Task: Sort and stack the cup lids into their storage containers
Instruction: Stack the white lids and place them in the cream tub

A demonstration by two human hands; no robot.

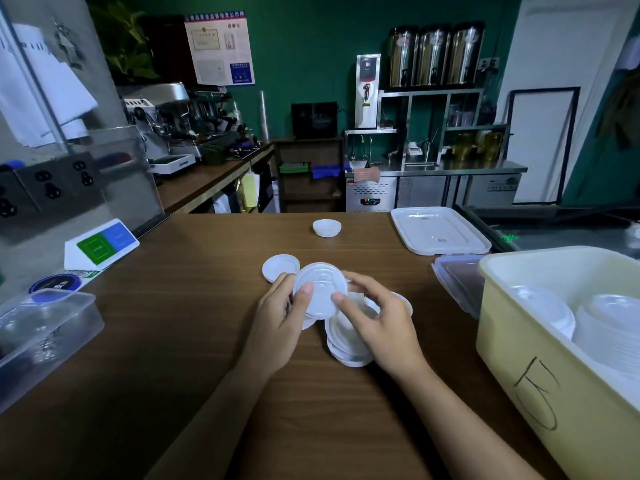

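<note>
Head view: I see left hand and right hand pinching one white lid at opposite edges. Cream bin lies rightward, nearer the right hand.

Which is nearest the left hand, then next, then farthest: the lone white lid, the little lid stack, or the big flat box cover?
1. The lone white lid, just beyond the left hand.
2. The little lid stack, farther back, middle.
3. The big flat box cover, back right.

Wall: a dark green painted wall is standing behind.
Counter: a brown wood-grain countertop is stretching forward.
Shelving: a stainless steel shelf unit is standing rear right.
</note>
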